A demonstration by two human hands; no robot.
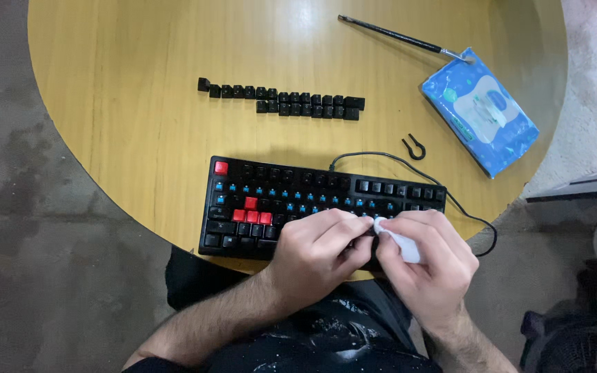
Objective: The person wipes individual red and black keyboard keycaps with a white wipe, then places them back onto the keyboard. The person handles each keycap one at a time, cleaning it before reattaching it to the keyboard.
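I see a blue wipe pack [479, 110] lying at the table's [139, 103] far right. My right hand [426, 259] pinches a white wipe [396, 242]; my left hand [316, 252] is curled, hiding the keyboard's [278, 197] near edge.

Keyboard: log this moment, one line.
keyboard many caps off | left hand steadying | right hand holds white wipe | keycaps rowed

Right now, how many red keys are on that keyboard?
5 red keys on the keyboard: one at the top left corner, one above a row of three lower left. The hands may hide others.
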